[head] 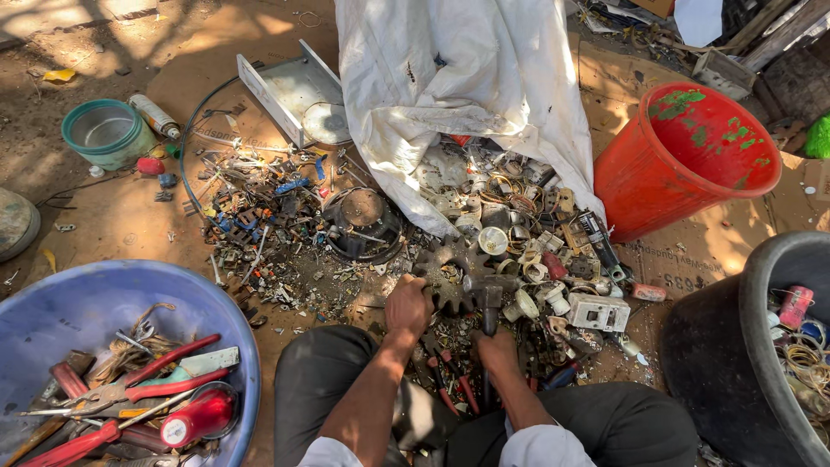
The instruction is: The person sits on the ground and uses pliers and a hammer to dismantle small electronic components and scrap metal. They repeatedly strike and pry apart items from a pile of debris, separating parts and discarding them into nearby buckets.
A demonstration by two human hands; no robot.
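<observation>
the hammer (488, 298) stands head-down on a dark toothed gear (450, 272) in the scrap on the ground, just ahead of the person's knees. the right hand (499, 350) is closed around the hammer's handle low down, while the left hand (408, 307) lies curled on the gear's near edge — whether it clasps anything cannot be told. around them lie white sockets, wire and small metal bits, spilling from a white sack (458, 86). further out: a round dark motor part (361, 223) to the left, a red bucket (683, 156) on the right, a black tub (752, 346) beside it, and a blue basin (95, 303) of red-handled pliers at near left.
</observation>
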